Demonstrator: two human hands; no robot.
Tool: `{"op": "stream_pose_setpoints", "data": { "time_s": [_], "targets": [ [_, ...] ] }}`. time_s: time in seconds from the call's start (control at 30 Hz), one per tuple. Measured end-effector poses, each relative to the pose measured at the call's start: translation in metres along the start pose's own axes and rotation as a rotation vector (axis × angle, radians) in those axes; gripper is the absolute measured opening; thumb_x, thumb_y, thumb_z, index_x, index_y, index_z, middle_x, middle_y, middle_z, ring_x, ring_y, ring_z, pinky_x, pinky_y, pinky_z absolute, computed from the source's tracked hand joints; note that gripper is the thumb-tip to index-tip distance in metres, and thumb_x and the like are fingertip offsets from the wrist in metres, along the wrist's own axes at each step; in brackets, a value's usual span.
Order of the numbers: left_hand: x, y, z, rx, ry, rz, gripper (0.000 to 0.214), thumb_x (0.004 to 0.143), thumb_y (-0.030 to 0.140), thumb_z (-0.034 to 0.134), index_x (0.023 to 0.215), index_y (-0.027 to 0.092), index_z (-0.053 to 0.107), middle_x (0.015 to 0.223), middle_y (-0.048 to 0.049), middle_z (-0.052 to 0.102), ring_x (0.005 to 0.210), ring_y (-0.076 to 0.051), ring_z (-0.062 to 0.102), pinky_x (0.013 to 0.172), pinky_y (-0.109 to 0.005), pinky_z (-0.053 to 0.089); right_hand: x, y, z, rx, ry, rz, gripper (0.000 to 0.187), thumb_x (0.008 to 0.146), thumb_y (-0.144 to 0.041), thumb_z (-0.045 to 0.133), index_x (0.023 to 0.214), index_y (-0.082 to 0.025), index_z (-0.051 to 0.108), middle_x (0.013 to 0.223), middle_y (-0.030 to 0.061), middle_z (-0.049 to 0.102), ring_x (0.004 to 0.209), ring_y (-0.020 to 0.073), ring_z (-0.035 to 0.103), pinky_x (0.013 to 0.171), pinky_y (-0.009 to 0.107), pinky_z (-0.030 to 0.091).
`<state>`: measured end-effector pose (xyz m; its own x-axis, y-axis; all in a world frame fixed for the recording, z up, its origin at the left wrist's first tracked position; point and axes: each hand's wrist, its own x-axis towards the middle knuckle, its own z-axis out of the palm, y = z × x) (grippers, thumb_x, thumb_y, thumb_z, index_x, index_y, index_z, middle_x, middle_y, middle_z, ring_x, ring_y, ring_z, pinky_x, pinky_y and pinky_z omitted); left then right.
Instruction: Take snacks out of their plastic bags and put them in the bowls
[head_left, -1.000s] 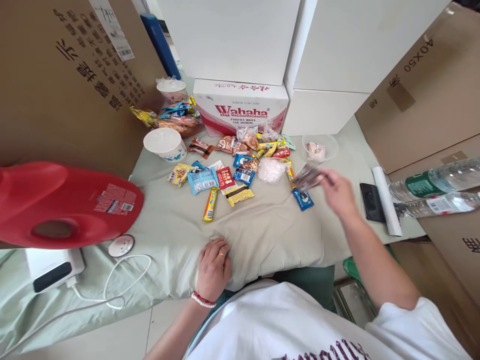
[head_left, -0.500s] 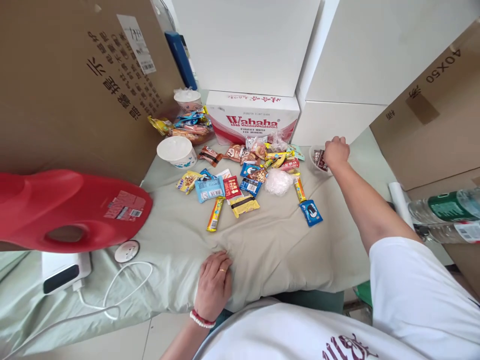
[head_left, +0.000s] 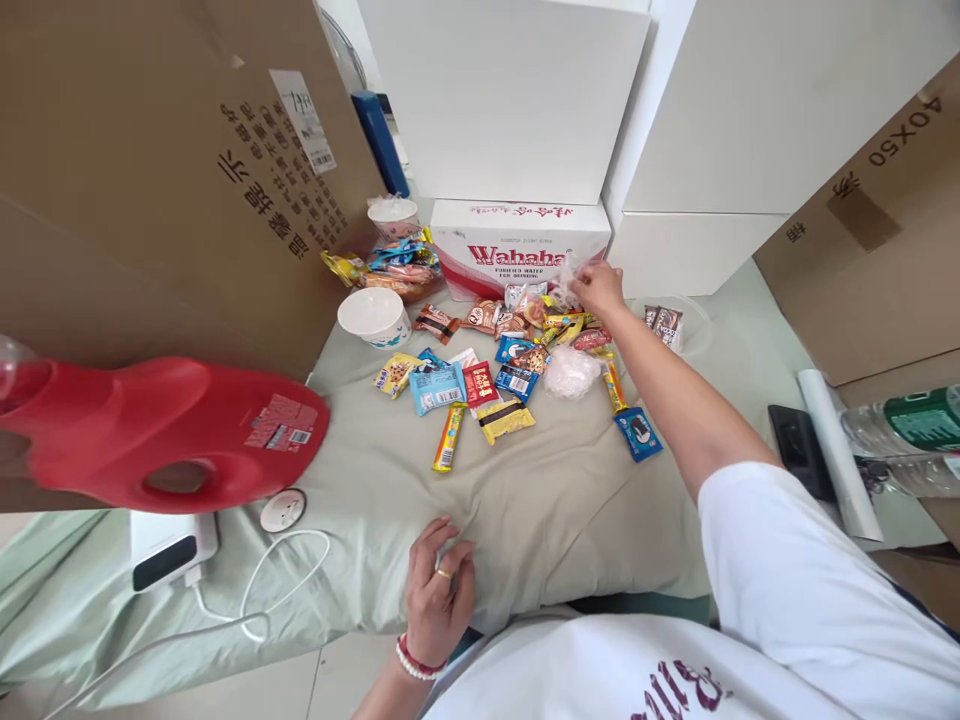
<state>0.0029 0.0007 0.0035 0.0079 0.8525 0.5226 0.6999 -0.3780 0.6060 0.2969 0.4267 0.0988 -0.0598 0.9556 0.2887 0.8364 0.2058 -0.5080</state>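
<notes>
In front of the Wahaha box, the right hand pinches a clear plastic wrapper whose crinkles could snag and drag nearby yellow packets, while the left hand, empty, curls loosely near the bench edge.

a red plastic jug sits beside a white power bank with its cable plugged in; a white roll lies beside two plastic bottles.

right grip shifted to clear plastic, brown packets released
</notes>
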Motion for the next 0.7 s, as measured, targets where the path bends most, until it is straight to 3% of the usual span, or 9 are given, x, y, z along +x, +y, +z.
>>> {"op": "stream_pose_setpoints", "data": {
  "time_s": [0.1,0.17,0.23,0.3,0.37,0.47,0.53,0.63,0.7],
  "targets": [
    [0.010,0.010,0.000,-0.284,-0.009,-0.262,0.018,0.095,0.020,0.062,0.112,0.025,0.067,0.114,-0.0093,0.065,0.118,-0.027,0.065,0.095,-0.046,0.058,-0.064,-0.007,-0.035,0.394,0.168,-0.016,0.021,0.080,-0.039,0.071,0.079,-0.019,0.063,0.111,0.0081,0.064,0.101,0.0220,0.058,0.090,0.034,0.048],
    [0.028,0.021,0.007,-0.613,-0.107,-0.556,0.023,0.100,0.038,0.059,0.117,0.024,0.064,0.112,-0.0092,0.066,0.105,-0.025,0.069,0.085,-0.041,0.062,-0.127,-0.012,-0.050,0.705,0.137,0.102,0.026,0.081,-0.046,0.070,0.081,-0.021,0.061,0.092,0.0019,0.062,0.082,0.0165,0.056,0.074,0.028,0.047],
    [0.053,0.035,0.022,-0.927,-0.256,-0.812,0.040,0.098,0.058,0.058,0.112,0.022,0.064,0.108,-0.0091,0.065,0.101,-0.025,0.071,0.079,-0.040,0.063,-0.193,-0.019,-0.049,0.961,0.053,0.331,0.032,0.079,-0.052,0.071,0.079,-0.023,0.057,0.075,-0.0021,0.055,0.066,0.0133,0.048,0.062,0.025,0.041],
    [0.080,0.051,0.042,-1.111,-0.407,-0.923,0.056,0.090,0.073,0.060,0.106,0.019,0.064,0.113,-0.0107,0.065,0.106,-0.028,0.070,0.083,-0.042,0.063,-0.250,-0.029,-0.037,1.068,0.023,0.514,0.036,0.075,-0.053,0.074,0.075,-0.023,0.054,0.067,-0.0040,0.050,0.059,0.0120,0.042,0.058,0.025,0.037],
    [0.100,0.066,0.066,-1.143,-0.468,-0.992,0.063,0.081,0.075,0.069,0.113,0.021,0.063,0.126,-0.0130,0.062,0.117,-0.031,0.066,0.080,-0.040,0.063,-0.291,-0.038,-0.021,1.052,0.064,0.591,0.038,0.073,-0.052,0.076,0.071,-0.023,0.051,0.066,-0.0042,0.049,0.060,0.0120,0.042,0.060,0.026,0.037],
    [0.114,0.081,0.098,-1.117,-0.436,-1.065,0.076,0.065,0.059,0.091,0.124,0.025,0.058,0.130,-0.0121,0.062,0.114,-0.028,0.065,0.076,-0.037,0.061,-0.322,-0.048,-0.005,0.985,0.074,0.573,0.036,0.073,-0.050,0.078,0.072,-0.023,0.054,0.073,-0.0025,0.056,0.068,0.0140,0.048,0.067,0.027,0.040],
    [0.113,0.083,0.113,-1.131,-0.358,-1.069,0.073,0.056,0.049,0.096,0.113,0.023,0.060,0.117,-0.0083,0.067,0.103,-0.024,0.066,0.076,-0.035,0.060,-0.331,-0.048,-0.005,1.029,0.008,0.578,0.036,0.071,-0.048,0.082,0.076,-0.022,0.058,0.077,-0.0020,0.059,0.073,0.0152,0.053,0.071,0.028,0.043],
    [0.106,0.079,0.121,-1.176,-0.271,-1.075,0.060,0.054,0.048,0.095,0.094,0.019,0.060,0.099,-0.0035,0.069,0.091,-0.020,0.066,0.078,-0.034,0.058,-0.334,-0.039,-0.016,1.218,-0.069,0.669,0.039,0.070,-0.051,0.085,0.081,-0.023,0.060,0.082,-0.0010,0.063,0.079,0.0168,0.058,0.075,0.029,0.047],
    [0.100,0.074,0.119,-1.176,-0.254,-1.064,0.057,0.054,0.044,0.094,0.093,0.019,0.061,0.096,-0.0022,0.069,0.088,-0.019,0.065,0.078,-0.033,0.056,-0.333,-0.031,-0.023,1.279,-0.071,0.715,0.042,0.070,-0.052,0.087,0.087,-0.024,0.061,0.089,0.0002,0.065,0.086,0.0183,0.062,0.079,0.031,0.050]
  ]
}}
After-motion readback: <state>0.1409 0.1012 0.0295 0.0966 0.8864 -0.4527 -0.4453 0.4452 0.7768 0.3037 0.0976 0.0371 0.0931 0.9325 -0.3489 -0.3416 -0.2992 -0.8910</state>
